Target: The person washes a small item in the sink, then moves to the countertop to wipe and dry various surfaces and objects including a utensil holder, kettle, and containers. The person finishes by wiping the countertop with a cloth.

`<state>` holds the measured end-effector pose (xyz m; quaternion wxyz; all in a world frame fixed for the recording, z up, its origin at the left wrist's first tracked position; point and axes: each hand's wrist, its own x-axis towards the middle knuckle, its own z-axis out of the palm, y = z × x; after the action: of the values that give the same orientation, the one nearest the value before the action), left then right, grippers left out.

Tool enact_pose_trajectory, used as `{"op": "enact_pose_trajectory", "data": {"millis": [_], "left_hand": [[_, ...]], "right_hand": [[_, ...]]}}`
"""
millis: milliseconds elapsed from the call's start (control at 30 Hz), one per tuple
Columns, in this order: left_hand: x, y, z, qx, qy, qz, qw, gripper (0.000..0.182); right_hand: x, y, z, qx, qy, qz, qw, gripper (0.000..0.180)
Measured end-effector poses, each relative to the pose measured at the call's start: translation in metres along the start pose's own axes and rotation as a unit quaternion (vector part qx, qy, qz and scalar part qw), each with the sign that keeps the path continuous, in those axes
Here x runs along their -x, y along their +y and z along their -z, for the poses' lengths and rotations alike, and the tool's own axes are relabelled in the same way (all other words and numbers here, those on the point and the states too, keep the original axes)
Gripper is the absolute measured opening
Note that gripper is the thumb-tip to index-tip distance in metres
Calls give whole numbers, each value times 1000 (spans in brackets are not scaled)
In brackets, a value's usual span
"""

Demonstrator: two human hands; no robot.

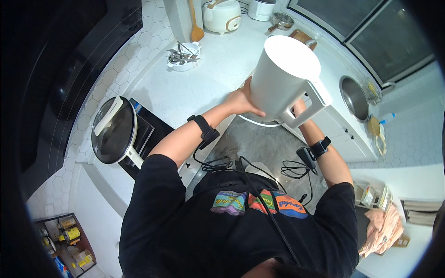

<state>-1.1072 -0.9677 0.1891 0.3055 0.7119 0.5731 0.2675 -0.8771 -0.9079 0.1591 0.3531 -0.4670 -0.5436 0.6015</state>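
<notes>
A large white electric kettle [274, 83], its lid uppermost and its handle to the right, is held up in front of me. My left hand [245, 99] grips the lower left side of its body, thumb across the front. Behind the kettle's handle, my right hand [299, 106] supports it from the right; most of its fingers are hidden. A white power cord [259, 123] curves below the kettle's bottom. Both wrists wear black straps with small devices and cables.
On the left, a lidded pan [114, 135] stands on a black cooktop [158, 127]. A white basket of cutlery [184, 66], a rice cooker [221, 17], a wooden spatula [197, 33] and a small glass pot [282, 21] are on the counter. A round sink [354, 99] lies right.
</notes>
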Motion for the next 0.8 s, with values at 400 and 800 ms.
{"op": "enact_pose_trajectory", "data": {"millis": [400, 800], "left_hand": [[-135, -82, 20, 53, 146, 59, 986, 126], [-243, -167, 24, 41, 339, 170, 925, 122]], "right_hand": [[-240, 9, -9, 25, -146, -30, 989, 48], [-454, 25, -46, 62, -264, -56, 961, 45]]}}
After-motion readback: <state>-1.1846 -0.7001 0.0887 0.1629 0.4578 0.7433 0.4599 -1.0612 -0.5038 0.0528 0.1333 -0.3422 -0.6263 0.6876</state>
